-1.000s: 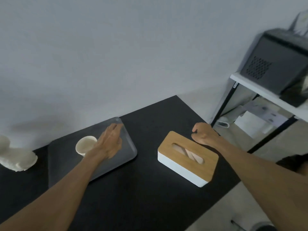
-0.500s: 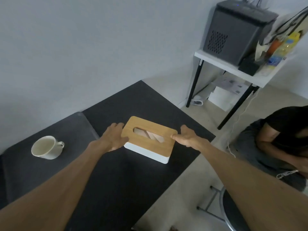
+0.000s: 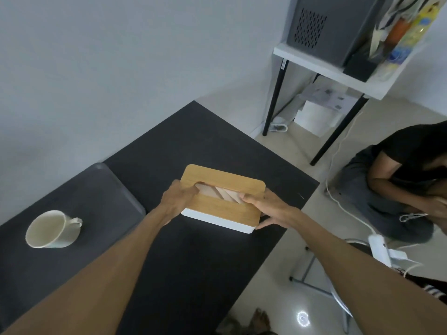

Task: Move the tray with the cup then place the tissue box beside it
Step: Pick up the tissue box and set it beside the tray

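Observation:
A white tissue box [image 3: 223,193] with a wooden lid sits at the middle of the black table [image 3: 193,257]. My left hand [image 3: 177,201] grips its left end, thumb at the lid's slot. My right hand [image 3: 268,207] grips its right end, thumb on the lid and fingers down the side. To the left lies a dark grey tray [image 3: 104,197] with a cream cup [image 3: 52,229] standing upright on it, handle to the right. The tray's near-right corner is a short gap from the box.
The table's right edge runs diagonally just right of the box. Beyond it a person in black [image 3: 406,180] crouches on the floor. A white shelf [image 3: 338,71] with a grey appliance [image 3: 331,27] stands at the back right; a stool [image 3: 338,296] is near.
Both hands have closed tighter on the ends of the tissue box, thumbs now over the lid. One second ago my left hand was on the tray by the cup.

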